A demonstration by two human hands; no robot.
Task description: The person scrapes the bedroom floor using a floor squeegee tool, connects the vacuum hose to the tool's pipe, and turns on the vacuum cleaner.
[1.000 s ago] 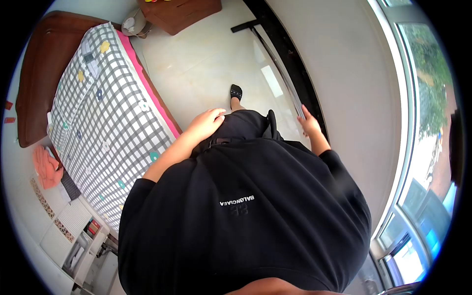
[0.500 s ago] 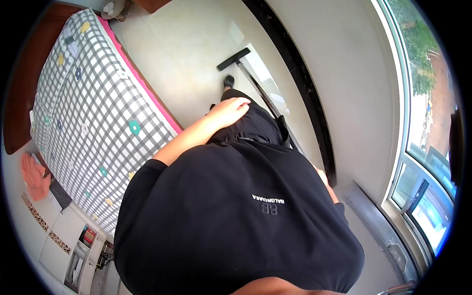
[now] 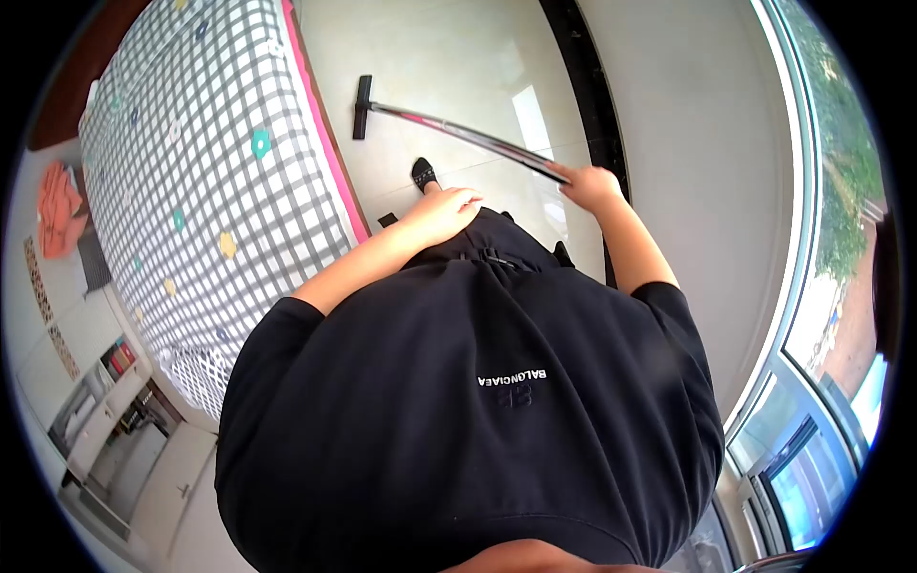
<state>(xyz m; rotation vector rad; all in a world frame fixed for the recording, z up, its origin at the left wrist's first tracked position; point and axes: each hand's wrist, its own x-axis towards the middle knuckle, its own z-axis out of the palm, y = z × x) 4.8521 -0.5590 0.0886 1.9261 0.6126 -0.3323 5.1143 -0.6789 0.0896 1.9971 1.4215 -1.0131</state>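
A long-handled floor tool (image 3: pixel 468 137) with a narrow black bar head (image 3: pixel 363 107) reaches across the tiles; whether it is a broom or a squeegee I cannot tell. Its thin metallic pole slopes down to the right, where my right hand (image 3: pixel 590 187) is closed around the upper end. The head rests on the floor near the bed's side. My left hand (image 3: pixel 442 218) lies over the front of my black trousers (image 3: pixel 506 234), fingers stretched out and holding nothing. One black shoe (image 3: pixel 423 174) shows just beyond it, below the pole.
A bed with a checked, flowered cover (image 3: pixel 239 162) runs along the left. Shiny pale floor (image 3: pixel 430 57) lies between it and the black baseboard (image 3: pixel 583 76) of the right wall. A window (image 3: pixel 821 401) is at the right. A white door (image 3: pixel 172 492) stands at lower left.
My right hand has come forward from beside my body, still with the pole. The tool's head has swung left toward the bed and turned. My left hand stays on my trousers.
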